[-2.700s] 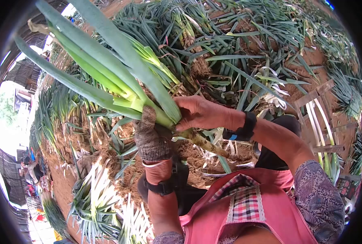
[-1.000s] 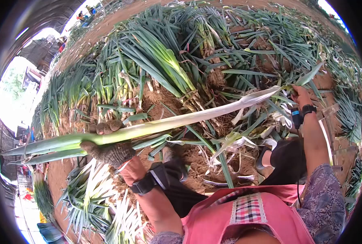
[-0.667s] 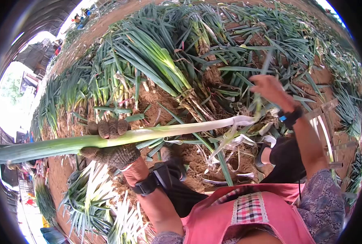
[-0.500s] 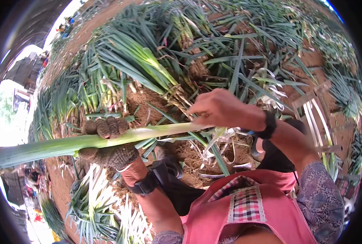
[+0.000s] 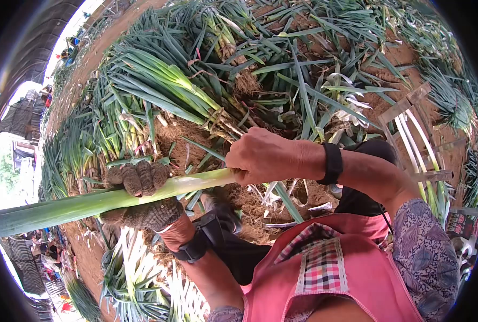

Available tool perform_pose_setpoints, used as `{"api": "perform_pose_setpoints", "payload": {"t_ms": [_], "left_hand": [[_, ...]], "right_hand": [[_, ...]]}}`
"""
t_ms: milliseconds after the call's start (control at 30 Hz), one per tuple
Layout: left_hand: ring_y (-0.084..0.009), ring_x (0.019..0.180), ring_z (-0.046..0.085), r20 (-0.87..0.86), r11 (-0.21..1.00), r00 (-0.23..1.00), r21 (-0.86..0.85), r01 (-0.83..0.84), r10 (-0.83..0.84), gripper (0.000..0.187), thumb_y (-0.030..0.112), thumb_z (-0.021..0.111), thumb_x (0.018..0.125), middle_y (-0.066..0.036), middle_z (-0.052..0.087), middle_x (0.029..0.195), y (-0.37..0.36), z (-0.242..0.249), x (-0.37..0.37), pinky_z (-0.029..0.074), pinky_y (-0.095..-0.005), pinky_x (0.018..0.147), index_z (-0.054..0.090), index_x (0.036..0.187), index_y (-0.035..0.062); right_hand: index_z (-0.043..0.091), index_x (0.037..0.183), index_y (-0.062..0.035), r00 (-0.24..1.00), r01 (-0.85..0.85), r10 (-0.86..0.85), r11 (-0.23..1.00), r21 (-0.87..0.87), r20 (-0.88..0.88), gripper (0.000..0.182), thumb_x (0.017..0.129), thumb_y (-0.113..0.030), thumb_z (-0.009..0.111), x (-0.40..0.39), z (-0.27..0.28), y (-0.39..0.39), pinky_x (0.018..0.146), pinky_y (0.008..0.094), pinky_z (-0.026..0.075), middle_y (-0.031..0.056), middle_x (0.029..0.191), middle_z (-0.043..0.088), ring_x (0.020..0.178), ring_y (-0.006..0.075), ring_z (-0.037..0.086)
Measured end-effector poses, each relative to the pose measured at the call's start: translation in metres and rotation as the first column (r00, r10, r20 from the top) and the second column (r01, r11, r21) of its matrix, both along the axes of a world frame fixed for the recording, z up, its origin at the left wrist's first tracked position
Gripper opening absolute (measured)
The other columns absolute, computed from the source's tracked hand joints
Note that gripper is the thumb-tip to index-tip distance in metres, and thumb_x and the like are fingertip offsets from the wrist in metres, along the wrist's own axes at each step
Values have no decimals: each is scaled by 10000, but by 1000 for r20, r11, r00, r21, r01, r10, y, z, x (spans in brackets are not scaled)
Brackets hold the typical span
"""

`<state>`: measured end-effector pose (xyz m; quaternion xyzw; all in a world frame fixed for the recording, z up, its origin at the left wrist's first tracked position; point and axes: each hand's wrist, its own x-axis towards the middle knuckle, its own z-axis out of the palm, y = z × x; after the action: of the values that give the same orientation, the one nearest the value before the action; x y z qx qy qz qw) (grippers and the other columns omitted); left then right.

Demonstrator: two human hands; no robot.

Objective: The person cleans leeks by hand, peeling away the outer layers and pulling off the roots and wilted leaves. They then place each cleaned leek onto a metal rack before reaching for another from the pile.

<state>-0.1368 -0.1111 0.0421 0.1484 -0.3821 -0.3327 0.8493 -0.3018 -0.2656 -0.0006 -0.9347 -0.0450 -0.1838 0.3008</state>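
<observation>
A long green onion stalk [image 5: 88, 204] lies across the view, its dark leaves reaching the left edge and its pale end at the centre. My left hand [image 5: 142, 194], in a dirty brown glove, is wrapped round the green part from below. My bare right hand [image 5: 256, 156] is closed on the pale end, its fingertips partly hidden behind the knuckles. Just beyond the stalk, a tied bunch of green onions [image 5: 188, 88] rests on the ground with its roots toward my right hand.
A wooden rack [image 5: 433, 176] with several white stalks stands at the right. Peeled onions [image 5: 134, 263] lie at the lower left. Heaps of onions [image 5: 83, 139] cover the ground at the left and beyond. Loose roots and leaves lie between my legs. People are far off at the left.
My right hand has moved left along the stalk and its fingers have closed on the pale end. The camera view has shifted slightly.
</observation>
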Motion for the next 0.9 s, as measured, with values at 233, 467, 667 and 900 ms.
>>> {"api": "perform_pose_setpoints", "payload": {"t_ms": [233,467,667,900], "left_hand": [[-171,647,519,51,992,993,-62,109,-106,737,547,695,658,-64,564,792,-3,2,9,416,-346,650,510,1167,48],[-195,717,563,-73,826,860,331,-457,505,495,446,636,776,-34,579,770,-29,-9,-32,458,-468,777,511,1100,94],[-184,616,501,-105,751,810,456,-477,577,269,326,500,860,-18,491,637,-12,-23,0,459,-424,789,452,798,69],[-182,606,528,-290,809,769,364,-462,570,188,246,642,773,-18,545,613,6,-16,13,462,-417,716,563,877,109]], "right_hand": [[519,669,-23,987,31,-51,991,131,152,83,645,-62,588,2,-3,-5,477,380,419,132,587,503,543,337,531],[518,730,-39,949,160,-215,959,235,230,65,676,-36,554,3,-15,-20,458,340,388,104,590,480,520,293,508],[530,811,-59,981,75,-181,670,739,65,74,828,-96,468,-11,-14,-54,481,241,372,-7,672,504,546,69,429],[525,986,16,967,-87,-252,-194,977,36,210,855,-127,445,-27,4,-83,740,328,515,109,893,619,824,204,619]]}}
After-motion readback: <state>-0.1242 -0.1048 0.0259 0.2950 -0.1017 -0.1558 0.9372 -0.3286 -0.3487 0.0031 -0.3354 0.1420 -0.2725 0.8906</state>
